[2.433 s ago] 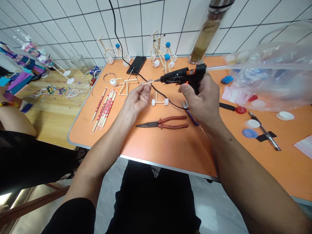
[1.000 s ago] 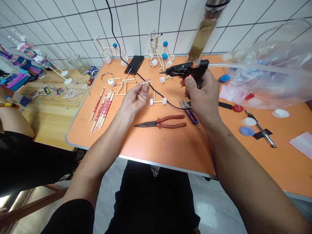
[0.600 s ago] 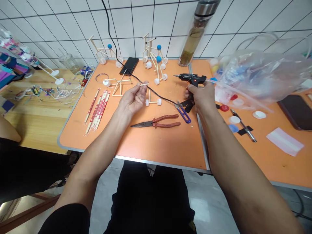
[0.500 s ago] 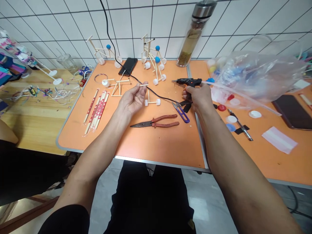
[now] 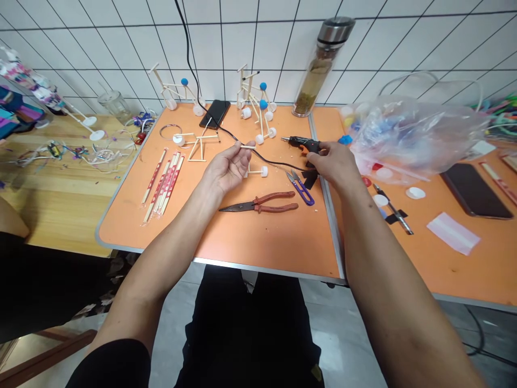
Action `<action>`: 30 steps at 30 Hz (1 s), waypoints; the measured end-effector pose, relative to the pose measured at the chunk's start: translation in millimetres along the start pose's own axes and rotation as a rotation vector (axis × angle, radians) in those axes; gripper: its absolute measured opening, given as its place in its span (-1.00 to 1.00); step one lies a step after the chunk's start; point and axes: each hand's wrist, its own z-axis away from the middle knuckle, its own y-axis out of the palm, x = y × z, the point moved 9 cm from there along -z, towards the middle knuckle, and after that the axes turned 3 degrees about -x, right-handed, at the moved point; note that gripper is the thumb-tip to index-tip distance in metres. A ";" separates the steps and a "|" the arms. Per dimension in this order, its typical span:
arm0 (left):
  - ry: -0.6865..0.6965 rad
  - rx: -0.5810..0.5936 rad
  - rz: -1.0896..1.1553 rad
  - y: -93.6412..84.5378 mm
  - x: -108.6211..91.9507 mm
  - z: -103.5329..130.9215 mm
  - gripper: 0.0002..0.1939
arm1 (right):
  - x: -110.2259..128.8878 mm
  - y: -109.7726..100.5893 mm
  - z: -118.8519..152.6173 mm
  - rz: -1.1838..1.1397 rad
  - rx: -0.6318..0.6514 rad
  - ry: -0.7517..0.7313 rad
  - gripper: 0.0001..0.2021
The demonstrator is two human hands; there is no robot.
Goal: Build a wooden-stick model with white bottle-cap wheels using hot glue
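My left hand, palm turned up, pinches a short wooden stick between thumb and fingertips. My right hand is closed round the rear of a black hot glue gun, whose nozzle points left toward the stick. Part of the gun's handle is hidden by the fingers. Just under my left hand, a stick piece with a white round cap is partly covered. Red-handled pliers lie in front, and purple thread snips lie near the gun.
Wrapped chopsticks and a stick frame lie at left. Stick models with blue balls, a phone and a tall tea bottle stand or lie behind. A black cable crosses the table. A plastic bag sits at right.
The glue gun and my right hand have shifted slightly left, and the long clear glue stick behind the gun no longer shows. My left hand has moved a little right with the wooden stick.
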 end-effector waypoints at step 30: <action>0.323 0.183 -0.733 14.0 -27.5 11.2 -0.68 | 113.8 84.6 89.7 -1.193 0.924 0.474 -0.74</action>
